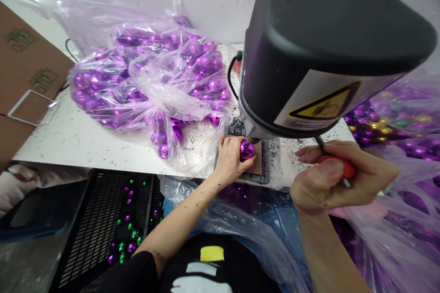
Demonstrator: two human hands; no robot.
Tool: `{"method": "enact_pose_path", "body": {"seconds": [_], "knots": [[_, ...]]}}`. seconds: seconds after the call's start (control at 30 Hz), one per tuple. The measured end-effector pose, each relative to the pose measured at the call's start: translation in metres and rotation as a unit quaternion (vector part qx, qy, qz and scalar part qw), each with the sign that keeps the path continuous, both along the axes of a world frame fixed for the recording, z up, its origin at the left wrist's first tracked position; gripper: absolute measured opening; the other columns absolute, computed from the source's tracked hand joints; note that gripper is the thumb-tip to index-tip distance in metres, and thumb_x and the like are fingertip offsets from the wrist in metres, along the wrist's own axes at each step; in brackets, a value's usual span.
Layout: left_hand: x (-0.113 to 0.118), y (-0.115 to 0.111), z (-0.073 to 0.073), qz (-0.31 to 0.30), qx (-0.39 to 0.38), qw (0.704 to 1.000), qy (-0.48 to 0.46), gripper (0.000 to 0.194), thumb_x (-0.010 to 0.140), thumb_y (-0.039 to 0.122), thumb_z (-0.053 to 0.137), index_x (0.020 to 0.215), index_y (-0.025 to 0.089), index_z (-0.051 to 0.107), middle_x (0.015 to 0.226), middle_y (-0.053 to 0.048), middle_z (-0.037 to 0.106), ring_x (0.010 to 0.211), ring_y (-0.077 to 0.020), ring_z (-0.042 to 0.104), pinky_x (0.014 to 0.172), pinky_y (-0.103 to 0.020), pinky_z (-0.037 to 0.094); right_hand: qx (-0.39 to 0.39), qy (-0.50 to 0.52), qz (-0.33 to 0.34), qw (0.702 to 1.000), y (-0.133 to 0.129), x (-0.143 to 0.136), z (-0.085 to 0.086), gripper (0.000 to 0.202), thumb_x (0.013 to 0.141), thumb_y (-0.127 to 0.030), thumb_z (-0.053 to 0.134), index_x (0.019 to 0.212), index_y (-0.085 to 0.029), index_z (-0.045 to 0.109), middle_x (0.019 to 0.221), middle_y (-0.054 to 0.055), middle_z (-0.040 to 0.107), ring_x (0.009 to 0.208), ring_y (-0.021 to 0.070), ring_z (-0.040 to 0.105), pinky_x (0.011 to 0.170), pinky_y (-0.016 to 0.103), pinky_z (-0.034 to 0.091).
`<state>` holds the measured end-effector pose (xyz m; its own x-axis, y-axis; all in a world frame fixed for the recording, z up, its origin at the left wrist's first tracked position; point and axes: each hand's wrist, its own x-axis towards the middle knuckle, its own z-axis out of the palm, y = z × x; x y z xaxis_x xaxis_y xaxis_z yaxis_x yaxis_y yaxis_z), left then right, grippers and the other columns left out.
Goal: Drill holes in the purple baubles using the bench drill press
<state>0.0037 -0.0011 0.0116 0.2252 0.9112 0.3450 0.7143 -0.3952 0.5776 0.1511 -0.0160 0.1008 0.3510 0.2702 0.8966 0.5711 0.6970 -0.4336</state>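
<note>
Under the spindle of a black drill press (330, 23), my left hand (231, 155) grips a shiny purple faceted ball (247, 149) between thumb and fingers. The ball rests on the machine's base plate (261, 160), and the spindle tip meets or nearly meets its upper edge; I cannot tell which. My right hand (340, 174) is closed around the red knob (338, 166) of the feed lever, to the right of the machine. A clear plastic bag (161, 78) full of purple balls lies left of the press on the white table (127, 149).
Dark shavings are scattered over the tabletop. A cardboard box (30, 64) stands at the left. Below, a black crate (82, 229) holds several green and purple balls. More bagged balls (405, 123) sit at the right, and plastic sheeting (240, 224) hangs over my lap.
</note>
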Motion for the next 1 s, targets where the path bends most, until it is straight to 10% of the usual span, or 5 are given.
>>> {"method": "enact_pose_path", "body": {"seconds": [1.0], "knots": [[0.001,-0.001,-0.008,0.011,0.009,1.0,0.005,0.04,0.081,0.037,0.072,0.11,0.02,0.05,0.105,-0.007,0.062,0.107,-0.0255,0.055,0.112,-0.048,0.03,-0.005,0.012,-0.013,1.0,0.003,-0.005,-0.034,0.015,0.089,-0.033,0.05,0.09,-0.02,0.056,0.059,-0.004,0.044,0.053,0.0086,0.052,0.051,0.023,0.043]]}}
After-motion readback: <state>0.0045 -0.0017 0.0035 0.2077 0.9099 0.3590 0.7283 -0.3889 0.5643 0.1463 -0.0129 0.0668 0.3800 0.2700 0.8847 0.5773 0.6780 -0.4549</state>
